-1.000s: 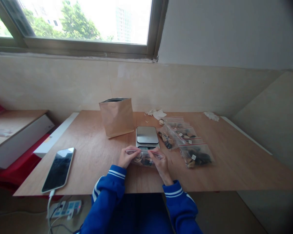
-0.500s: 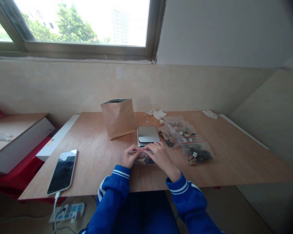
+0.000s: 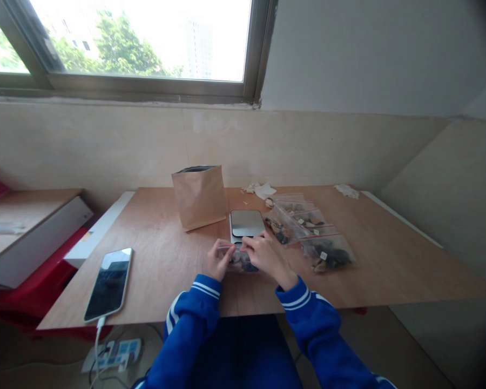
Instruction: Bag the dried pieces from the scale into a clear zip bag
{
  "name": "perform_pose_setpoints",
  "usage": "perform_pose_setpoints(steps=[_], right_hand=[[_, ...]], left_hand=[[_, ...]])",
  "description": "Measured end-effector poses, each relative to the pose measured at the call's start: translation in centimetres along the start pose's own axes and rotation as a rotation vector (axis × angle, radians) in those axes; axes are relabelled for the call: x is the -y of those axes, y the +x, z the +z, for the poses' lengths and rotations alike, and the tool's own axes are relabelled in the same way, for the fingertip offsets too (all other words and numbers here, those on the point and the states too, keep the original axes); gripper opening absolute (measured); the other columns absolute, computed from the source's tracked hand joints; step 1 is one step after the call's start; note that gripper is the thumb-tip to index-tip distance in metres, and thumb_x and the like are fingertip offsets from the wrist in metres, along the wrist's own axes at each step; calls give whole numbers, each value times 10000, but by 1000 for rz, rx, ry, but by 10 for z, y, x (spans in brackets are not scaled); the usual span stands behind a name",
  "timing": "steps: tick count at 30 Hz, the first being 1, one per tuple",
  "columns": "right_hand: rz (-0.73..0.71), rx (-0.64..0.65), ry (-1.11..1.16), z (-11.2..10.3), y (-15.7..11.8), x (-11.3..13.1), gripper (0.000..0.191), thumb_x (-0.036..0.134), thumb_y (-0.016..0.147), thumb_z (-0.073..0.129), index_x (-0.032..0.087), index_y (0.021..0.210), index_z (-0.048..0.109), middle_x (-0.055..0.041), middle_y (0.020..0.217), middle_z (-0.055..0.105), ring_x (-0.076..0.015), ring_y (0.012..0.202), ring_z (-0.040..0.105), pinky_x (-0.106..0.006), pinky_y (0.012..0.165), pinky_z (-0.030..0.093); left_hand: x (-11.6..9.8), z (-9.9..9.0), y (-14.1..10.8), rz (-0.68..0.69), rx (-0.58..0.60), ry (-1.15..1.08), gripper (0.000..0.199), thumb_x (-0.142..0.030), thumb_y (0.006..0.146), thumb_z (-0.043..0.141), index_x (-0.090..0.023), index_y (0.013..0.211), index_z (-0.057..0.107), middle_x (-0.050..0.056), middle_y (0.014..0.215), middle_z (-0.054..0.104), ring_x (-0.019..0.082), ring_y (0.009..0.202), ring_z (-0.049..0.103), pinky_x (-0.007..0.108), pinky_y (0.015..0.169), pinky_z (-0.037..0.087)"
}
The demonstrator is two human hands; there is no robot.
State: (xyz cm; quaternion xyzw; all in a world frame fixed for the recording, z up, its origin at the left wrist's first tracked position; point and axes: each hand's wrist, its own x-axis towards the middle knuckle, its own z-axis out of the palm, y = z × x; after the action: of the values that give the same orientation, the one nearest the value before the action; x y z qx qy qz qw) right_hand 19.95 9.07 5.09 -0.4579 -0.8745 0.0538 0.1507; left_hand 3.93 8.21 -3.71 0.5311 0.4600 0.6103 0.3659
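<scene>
A clear zip bag [image 3: 240, 261] with dark and tan dried pieces inside lies near the table's front edge, its reddish zip strip facing away from me. My left hand [image 3: 220, 259] pinches the strip at its left end. Farther right along the same strip, my right hand [image 3: 264, 253] is closed on it and covers part of the bag. Just beyond my fingers sits a small kitchen scale [image 3: 247, 223] with a bare metal plate. Behind and to the left stands a brown paper pouch [image 3: 199, 197], its top open.
Several filled zip bags [image 3: 328, 256] with small white labels overlap to the right of the scale. Crumpled white scraps [image 3: 263, 190] lie at the back. A phone [image 3: 109, 284] on a charging cable rests at the left edge, above a power strip [image 3: 117, 352] on the floor.
My hands have shifted slightly along the bag's strip, and more of the bag now shows between them. My view has also moved a little.
</scene>
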Motion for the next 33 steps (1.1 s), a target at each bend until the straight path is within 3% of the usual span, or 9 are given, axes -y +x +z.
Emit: perform_pose_setpoints(steps=[3, 10, 14, 21, 25, 33], right_hand=[[-16, 29, -42, 0, 2, 4, 211, 247, 966, 465, 188, 934, 665, -69, 864, 722, -194, 829, 617, -312, 825, 295], [-26, 21, -65, 10, 8, 5, 241, 97, 918, 453, 180, 861, 672, -54, 777, 721, -168, 702, 603, -305, 800, 296], [-16, -55, 1, 11, 1, -1, 238, 227, 974, 460, 198, 889, 681, -48, 819, 730, -184, 766, 618, -310, 816, 309], [9, -105, 77, 14, -10, -15, 247, 151, 945, 505, 222, 816, 704, -11, 805, 741, -172, 749, 606, -318, 866, 317], [23, -102, 75, 14, -11, -19, 222, 232, 951, 527, 221, 834, 715, -27, 836, 740, -188, 801, 610, -320, 835, 336], [2, -131, 178, 18, -18, -29, 234, 169, 937, 531, 235, 846, 736, -16, 855, 754, -170, 773, 618, -321, 835, 363]], left_hand=[[2, 0, 0, -4, -4, -27, 312, -465, 777, 693, -162, 803, 628, 43, 750, 684, 168, 707, 651, 277, 688, 512], [4, 0, 0, 60, 13, 18, 267, -435, 810, 665, -169, 789, 653, 45, 757, 690, 171, 725, 653, 278, 697, 510], [5, -1, 0, 78, -57, 19, 269, -437, 813, 658, -169, 793, 670, 43, 747, 687, 166, 709, 641, 266, 670, 500], [-1, -1, -2, 14, -36, 13, 297, -460, 808, 652, -166, 789, 680, 31, 696, 677, 160, 667, 629, 255, 645, 490], [4, -2, -1, -9, -70, -15, 338, -496, 815, 630, -164, 801, 690, 37, 722, 678, 164, 688, 625, 254, 651, 484], [12, -1, 1, -82, -110, -44, 390, -538, 814, 610, -160, 788, 703, 28, 688, 641, 152, 654, 576, 242, 610, 452]])
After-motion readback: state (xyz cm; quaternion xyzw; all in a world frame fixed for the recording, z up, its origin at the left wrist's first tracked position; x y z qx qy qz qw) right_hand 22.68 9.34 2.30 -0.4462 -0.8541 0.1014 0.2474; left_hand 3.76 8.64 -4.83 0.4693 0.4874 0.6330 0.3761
